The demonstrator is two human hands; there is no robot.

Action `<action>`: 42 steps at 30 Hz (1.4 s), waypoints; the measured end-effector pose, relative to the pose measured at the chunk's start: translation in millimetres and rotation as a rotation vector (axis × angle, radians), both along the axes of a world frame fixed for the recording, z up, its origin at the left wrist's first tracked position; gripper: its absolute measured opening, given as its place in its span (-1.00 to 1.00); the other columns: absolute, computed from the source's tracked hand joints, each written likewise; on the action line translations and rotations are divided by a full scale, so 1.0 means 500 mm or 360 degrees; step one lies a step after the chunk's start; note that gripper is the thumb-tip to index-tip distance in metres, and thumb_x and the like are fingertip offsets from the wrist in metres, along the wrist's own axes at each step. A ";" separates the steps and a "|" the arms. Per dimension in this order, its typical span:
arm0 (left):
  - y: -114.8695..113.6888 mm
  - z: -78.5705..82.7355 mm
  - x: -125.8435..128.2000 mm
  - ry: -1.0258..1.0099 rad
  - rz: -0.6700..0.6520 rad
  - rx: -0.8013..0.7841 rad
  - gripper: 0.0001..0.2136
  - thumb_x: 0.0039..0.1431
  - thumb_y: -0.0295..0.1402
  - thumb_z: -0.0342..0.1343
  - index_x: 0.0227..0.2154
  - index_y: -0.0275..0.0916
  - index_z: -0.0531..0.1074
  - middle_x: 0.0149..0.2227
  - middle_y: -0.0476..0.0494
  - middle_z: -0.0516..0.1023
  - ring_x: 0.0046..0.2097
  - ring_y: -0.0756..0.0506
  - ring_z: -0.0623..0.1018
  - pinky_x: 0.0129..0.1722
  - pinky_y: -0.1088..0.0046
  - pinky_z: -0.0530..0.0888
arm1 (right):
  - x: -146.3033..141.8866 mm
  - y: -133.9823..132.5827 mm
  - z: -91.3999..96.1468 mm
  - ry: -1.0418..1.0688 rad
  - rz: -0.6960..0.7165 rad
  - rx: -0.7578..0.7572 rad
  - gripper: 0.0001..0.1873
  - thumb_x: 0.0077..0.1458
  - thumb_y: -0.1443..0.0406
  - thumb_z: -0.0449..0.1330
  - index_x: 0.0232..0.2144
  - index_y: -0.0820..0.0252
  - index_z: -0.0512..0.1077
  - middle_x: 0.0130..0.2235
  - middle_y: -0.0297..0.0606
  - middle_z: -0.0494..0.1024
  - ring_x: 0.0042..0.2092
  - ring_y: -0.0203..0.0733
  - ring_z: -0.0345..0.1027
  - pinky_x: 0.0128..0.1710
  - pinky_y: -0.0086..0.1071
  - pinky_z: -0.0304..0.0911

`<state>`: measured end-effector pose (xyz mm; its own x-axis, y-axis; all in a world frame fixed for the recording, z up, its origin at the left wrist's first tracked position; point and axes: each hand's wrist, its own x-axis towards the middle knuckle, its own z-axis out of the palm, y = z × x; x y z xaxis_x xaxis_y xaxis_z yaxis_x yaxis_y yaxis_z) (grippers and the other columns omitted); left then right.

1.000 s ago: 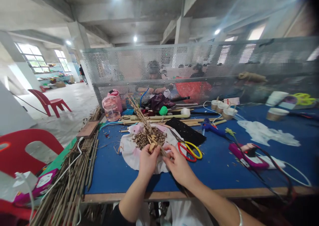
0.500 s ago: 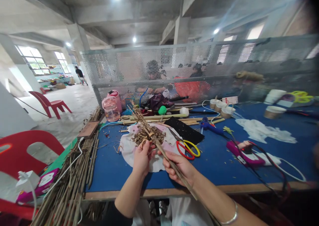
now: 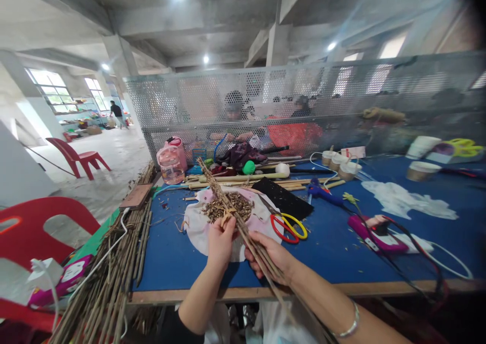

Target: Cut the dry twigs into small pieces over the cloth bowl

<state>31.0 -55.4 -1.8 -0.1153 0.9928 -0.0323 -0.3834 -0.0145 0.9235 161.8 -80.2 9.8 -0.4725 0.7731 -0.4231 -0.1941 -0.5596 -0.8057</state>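
Observation:
My right hand (image 3: 270, 257) is closed around a bundle of thin dry sticks (image 3: 231, 207) that slants from the far left down past my right forearm. My left hand (image 3: 220, 238) pinches a small pale strip at the bundle, just above the right hand. Both hands hover over a white cloth (image 3: 197, 230) that carries a heap of brown plant scraps (image 3: 228, 207) on the blue table (image 3: 334, 255).
Red and yellow scissors (image 3: 288, 227) lie right of the cloth beside a black mat (image 3: 283, 198). A blue glue gun (image 3: 322, 192), a pink tool with cables (image 3: 374, 235), paper cups (image 3: 339, 164), a pink jug (image 3: 170, 161) and long sticks (image 3: 110, 278) at the left edge surround me. People sit behind the mesh screen (image 3: 304, 101).
My right hand went from picking at the heap to gripping the stick bundle, which now runs down over my forearm. My left hand stayed at the bundle, pinching.

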 end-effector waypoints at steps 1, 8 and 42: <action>0.000 -0.001 0.000 0.0125 0.0035 0.0060 -0.72 -0.16 -0.18 0.23 -0.48 -0.29 0.39 -0.54 0.04 0.37 -0.48 0.05 0.36 -0.45 0.56 0.32 | 0.000 0.000 0.003 -0.0042 0.0004 0.0001 -0.63 -0.01 0.01 0.05 -0.36 0.20 0.21 -0.60 -0.45 0.34 -0.69 -0.44 0.18 -0.73 -0.54 0.17; -0.007 -0.002 -0.002 0.0596 0.0148 0.0298 -0.87 -0.09 -0.35 0.16 -0.59 -0.29 0.38 -0.60 0.04 0.33 -0.49 0.05 0.30 -0.47 0.57 0.24 | -0.001 -0.004 -0.004 -0.0664 -0.0159 0.0704 -0.46 -0.20 0.30 0.26 -0.13 0.11 0.15 -0.45 -0.50 0.38 -0.71 -0.47 0.17 -0.79 -0.58 0.08; 0.047 0.049 -0.084 0.1834 0.0584 0.0384 -0.63 -0.02 -0.55 -0.08 -0.12 -0.28 0.40 -0.16 -0.23 0.50 -0.09 -0.15 0.45 -0.05 0.33 0.33 | 0.019 -0.001 -0.055 0.0731 0.0691 -0.0024 -0.53 0.00 0.08 0.13 -0.69 0.19 0.02 -0.72 -0.50 0.18 -0.78 -0.51 -0.08 -0.82 -0.63 -0.06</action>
<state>-10.8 -32.0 22.6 -0.2281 0.8622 0.4522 0.7157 -0.1664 0.6783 171.1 -80.7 -17.7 -0.8780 0.4654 -0.1121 -0.2706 -0.6757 -0.6857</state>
